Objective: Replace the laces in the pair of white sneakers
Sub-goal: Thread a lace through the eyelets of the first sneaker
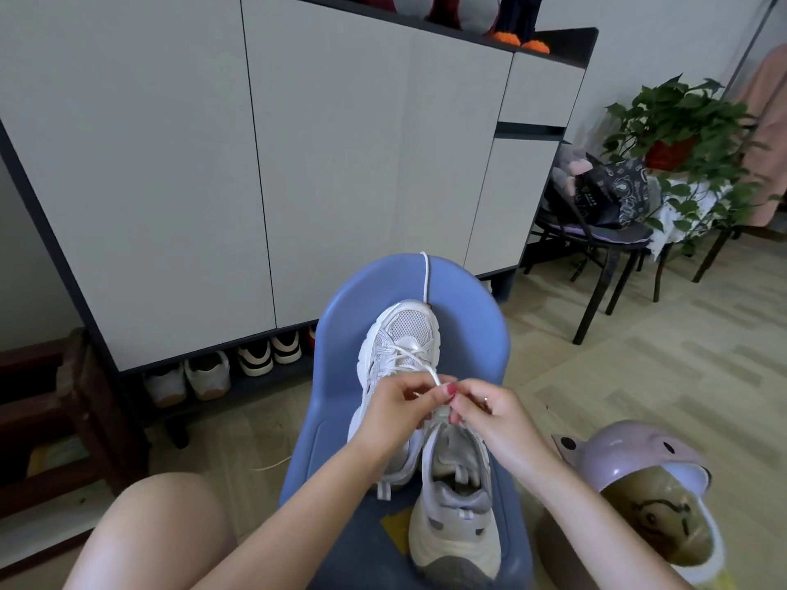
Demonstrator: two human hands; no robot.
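Two white sneakers lie on a blue plastic chair. The far sneaker points away from me and carries a white lace crossed through its lower eyelets. The near sneaker lies heel toward me, its opening showing. My left hand and my right hand meet over the far sneaker's tongue, both pinching the lace between fingertips. Another white lace hangs over the chair's back edge down to the far sneaker's toe.
A tall cabinet stands behind the chair with several shoes in its bottom gap. A pink helmet lies on the floor at right. A dark chair with a bag and a potted plant stand at far right. My bare knee is at lower left.
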